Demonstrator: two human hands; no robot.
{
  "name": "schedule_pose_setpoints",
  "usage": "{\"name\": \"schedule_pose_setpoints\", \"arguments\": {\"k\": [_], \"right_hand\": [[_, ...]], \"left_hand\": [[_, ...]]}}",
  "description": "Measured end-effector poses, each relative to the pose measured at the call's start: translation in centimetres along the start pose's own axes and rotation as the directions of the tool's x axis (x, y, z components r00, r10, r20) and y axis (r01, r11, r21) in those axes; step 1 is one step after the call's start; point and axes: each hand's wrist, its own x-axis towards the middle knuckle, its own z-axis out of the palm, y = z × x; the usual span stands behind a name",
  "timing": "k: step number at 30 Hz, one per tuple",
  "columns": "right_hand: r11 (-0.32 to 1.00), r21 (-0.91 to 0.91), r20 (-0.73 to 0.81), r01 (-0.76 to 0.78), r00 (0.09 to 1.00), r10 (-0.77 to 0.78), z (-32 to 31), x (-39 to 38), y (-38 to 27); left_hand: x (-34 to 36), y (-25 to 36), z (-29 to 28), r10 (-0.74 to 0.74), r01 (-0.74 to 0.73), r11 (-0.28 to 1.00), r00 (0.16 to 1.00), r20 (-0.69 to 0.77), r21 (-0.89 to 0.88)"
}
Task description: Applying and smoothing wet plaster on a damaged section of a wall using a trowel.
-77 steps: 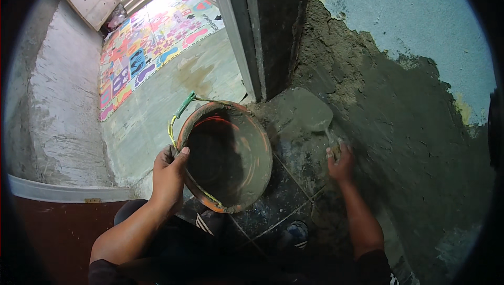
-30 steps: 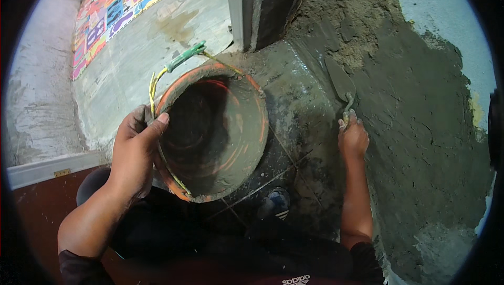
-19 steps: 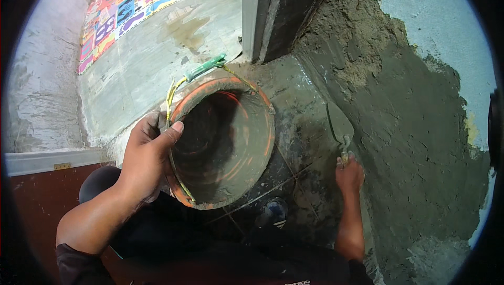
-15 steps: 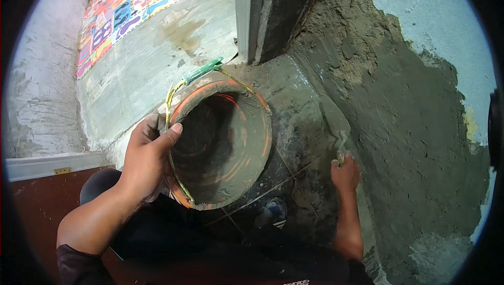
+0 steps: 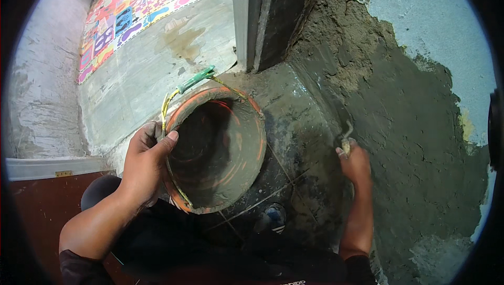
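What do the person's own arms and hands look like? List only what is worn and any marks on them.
Both forearms are bare, with dark sleeves pushed up near the elbows at the lower edge of the picture. The left hand wears no glove. The right hand is gloveless too and carries grey smears of wet mortar. No watch, ring or band shows on either.

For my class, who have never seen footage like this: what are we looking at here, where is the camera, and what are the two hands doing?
There is no machine here: a person wears a wide-angle camera on the head, looking down, so edges bend. The left hand grips the rim of an orange bucket smeared with grey mortar. The right hand holds a trowel against wet plaster on a wall. Below are dark floor tiles, and farther off a colourful mat.
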Motion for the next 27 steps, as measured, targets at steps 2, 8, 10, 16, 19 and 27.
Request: {"name": "schedule_pose_setpoints", "arguments": {"k": [2, 8, 10, 16, 19, 27], "right_hand": [[1.0, 0.016, -0.025, -0.001, 1.0, 0.001, -2.1, -1.5, -0.2], [0.998, 0.066, -0.198, -0.024, 0.979, 0.037, -6.4, -5.2, -0.2], [0.989, 0.149, -0.245, 0.02, 0.969, 0.018, -5.5, -5.4, 0.3], [0.989, 0.129, -0.073, 0.077, 0.995, -0.068, 7.2, -2.8, 1.8], [0.964, 0.249, -0.039, 0.095, 0.995, -0.088, 14.4, -4.1, 2.4], [0.999, 0.037, 0.267, 0.037, 0.963, -0.046, 18.8, -7.0, 4.5]], "left_hand": [[0.0, -0.1, 0.1, -0.01, 0.01, 1.0, 1.0, -0.004, 0.002], [0.1, 0.2, 0.6, 0.002, -0.001, 1.0, 1.0, -0.03, 0.017], [0.2, 0.6, 0.5, -0.097, 0.097, 0.995, 0.994, -0.039, -0.011], [0.0, 0.6, 1.0, 0.003, -0.003, 1.0, 1.0, -0.027, -0.019], [-0.2, 0.8, 0.5, -0.026, 0.026, 0.999, 1.0, -0.006, -0.021], [1.2, 0.2, 0.7, 0.031, -0.031, 1.0, 0.999, -0.039, -0.001]]}}
